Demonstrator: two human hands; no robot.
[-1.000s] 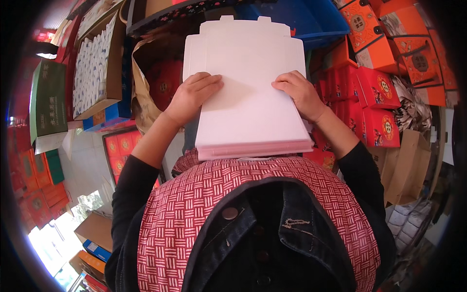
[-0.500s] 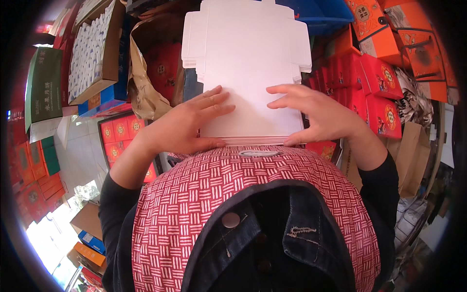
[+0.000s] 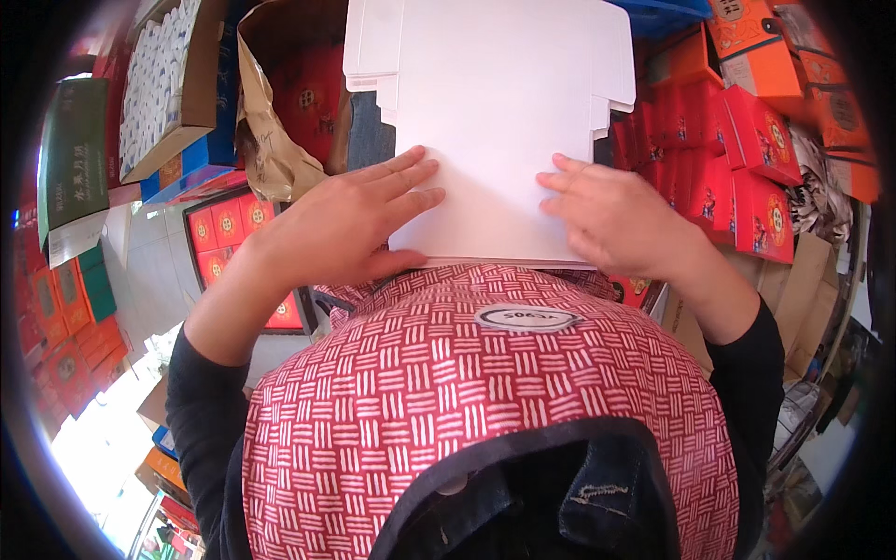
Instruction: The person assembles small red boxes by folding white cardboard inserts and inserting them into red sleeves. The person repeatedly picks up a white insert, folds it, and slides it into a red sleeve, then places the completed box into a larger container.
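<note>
A stack of flat white die-cut box blanks (image 3: 495, 121) lies in front of me, its near edge against my red and white patterned apron (image 3: 485, 383). On the stack's left near side rests my left hand (image 3: 373, 217), fingers stretched over the top sheet and thumb at the near edge. My right hand (image 3: 611, 217) lies on the right side, its fingers extended onto the white surface and its thumb tucked out of sight. Neither hand grips anything that I can see. Side flaps of several blanks show in layers at the left and right.
Red boxes (image 3: 765, 219) are piled at the right, with orange boxes (image 3: 761, 70) beyond them. On the left stand a brown paper bag (image 3: 280, 149), a carton of small white packets (image 3: 168, 84) and a tray of red boxes (image 3: 229, 233). A blue bin (image 3: 663, 17) is at the far side.
The blanks appear larger and closer in view. My right hand has turned inward, its thumb no longer showing at the near edge. My left hand stays on the left side.
</note>
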